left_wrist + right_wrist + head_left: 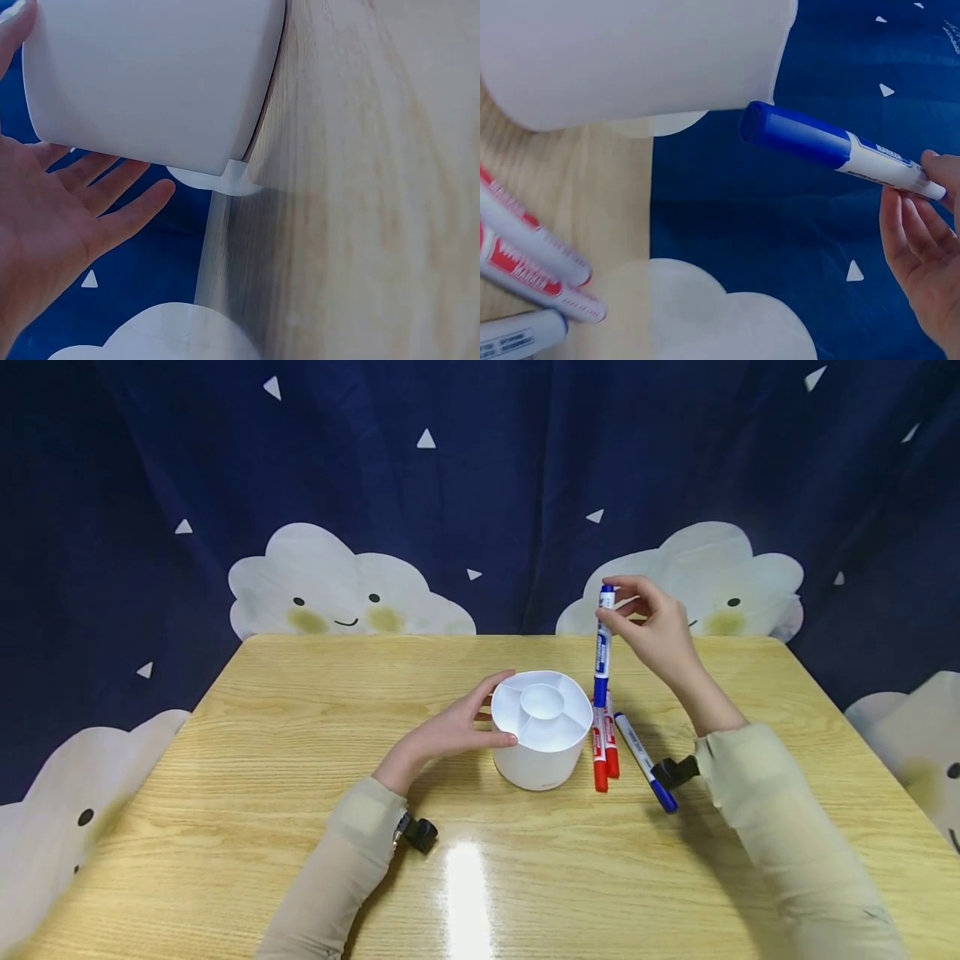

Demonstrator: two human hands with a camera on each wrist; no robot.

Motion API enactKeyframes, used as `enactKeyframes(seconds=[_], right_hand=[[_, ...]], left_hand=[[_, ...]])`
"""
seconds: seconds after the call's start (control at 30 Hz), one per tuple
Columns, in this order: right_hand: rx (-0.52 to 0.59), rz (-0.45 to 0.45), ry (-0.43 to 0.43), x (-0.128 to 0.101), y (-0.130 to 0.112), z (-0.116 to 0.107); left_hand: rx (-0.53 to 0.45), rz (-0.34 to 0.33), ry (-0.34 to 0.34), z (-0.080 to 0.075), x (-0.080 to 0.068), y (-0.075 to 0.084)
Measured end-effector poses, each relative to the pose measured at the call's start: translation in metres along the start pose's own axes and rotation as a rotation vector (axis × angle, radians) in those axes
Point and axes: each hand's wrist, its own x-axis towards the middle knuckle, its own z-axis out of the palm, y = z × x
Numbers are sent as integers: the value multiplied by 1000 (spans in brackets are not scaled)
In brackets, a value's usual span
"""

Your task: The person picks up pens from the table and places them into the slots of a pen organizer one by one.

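Note:
A white round pen organizer [542,768] with several inner compartments stands on the table. My left hand [457,720] holds it from its left side, thumb at the near rim and fingers round the far side. The left wrist view shows this hand [82,202] beside the organizer's smooth wall [150,82]. My right hand [656,627] pinches a blue marker [602,652] near its upper end, upright, with the blue cap down. In the right wrist view the blue cap [799,136] overlaps the organizer's rim edge.
Two red markers [599,752] lie side by side just right of the organizer. A second blue marker [645,762] lies slanted farther right, beneath the right wrist. Behind the wooden table [300,735] hangs a dark blue curtain [480,485] with cloud shapes.

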Motion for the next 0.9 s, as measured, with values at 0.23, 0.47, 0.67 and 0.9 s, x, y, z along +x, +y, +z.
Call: enactKeyframes(seconds=[0.23, 0.47, 0.67, 0.9], right_hand=[[95, -63, 104, 4, -27, 3], [160, -98, 189, 10, -38, 9], [205, -118, 233, 11, -42, 17], [210, -149, 205, 8, -39, 26]], left_hand=[[-4, 4, -3, 1, 0, -1], [-17, -10, -6, 1, 0, -2], [-26, -25, -23, 0, 1, -3], [-28, -29, -18, 0, 1, -2]])
